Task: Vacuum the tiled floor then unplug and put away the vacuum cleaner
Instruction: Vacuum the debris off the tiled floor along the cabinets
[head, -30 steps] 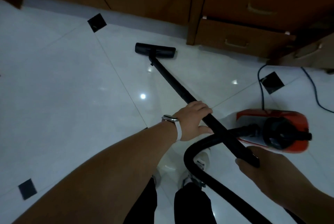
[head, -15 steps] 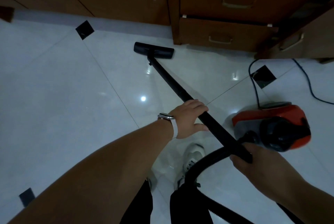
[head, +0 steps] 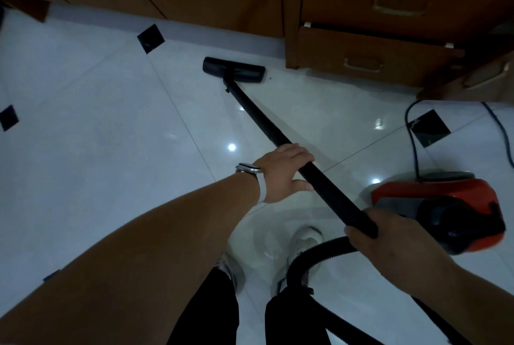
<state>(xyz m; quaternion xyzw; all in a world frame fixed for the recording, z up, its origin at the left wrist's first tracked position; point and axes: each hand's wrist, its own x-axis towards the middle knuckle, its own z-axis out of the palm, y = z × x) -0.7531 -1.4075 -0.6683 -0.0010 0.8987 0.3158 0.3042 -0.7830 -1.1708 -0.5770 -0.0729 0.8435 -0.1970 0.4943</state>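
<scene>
At frame centre, the left hand (head: 283, 172) and right hand (head: 389, 244) grip a smooth black plastic vacuum wand (head: 267, 124); its flat floor head (head: 233, 69) rests on glossy white tiles (head: 97, 136).

- One red and black canister vacuum cleaner (head: 434, 191).
- One long black rigid wand (head: 261, 122).
- One flat black floor nozzle (head: 233, 69).
- One black ribbed hose (head: 319, 250).
- Two hands of mine: my left hand (head: 283, 172) and my right hand (head: 389, 244).
- One silver wristwatch with a pale strap (head: 250, 170).
- Two white shoes (head: 306, 236).
- Four small black diamond-shaped floor tiles (head: 150, 38), one of them mostly hidden by my arm.
- Three brown wooden drawer fronts (head: 361, 49), each with one metal handle.
- Two visible stretches of dark cord (head: 411, 127); I cannot tell whether they are one cord.
</scene>
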